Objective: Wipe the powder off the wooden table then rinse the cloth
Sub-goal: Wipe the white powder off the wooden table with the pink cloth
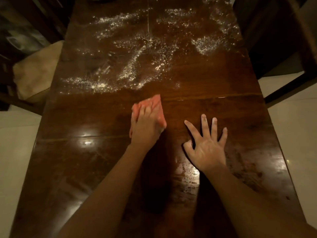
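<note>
A pink cloth (155, 103) lies on the dark wooden table (223, 103) near its middle. My left hand (145, 126) lies flat on top of the cloth with its fingers straight and close together, pressing it onto the wood. My right hand (207, 145) rests on the bare table to the right of the cloth, fingers spread wide. White powder (130, 66) is scattered in streaks over the far half of the table, starting just beyond the cloth. The near half of the table looks glossy, with faint smears.
A chair with a beige cushion (36, 71) stands at the table's left edge. A dark wooden chair frame (284, 86) stands at the right. Pale floor tiles (298, 127) show on both sides of the table.
</note>
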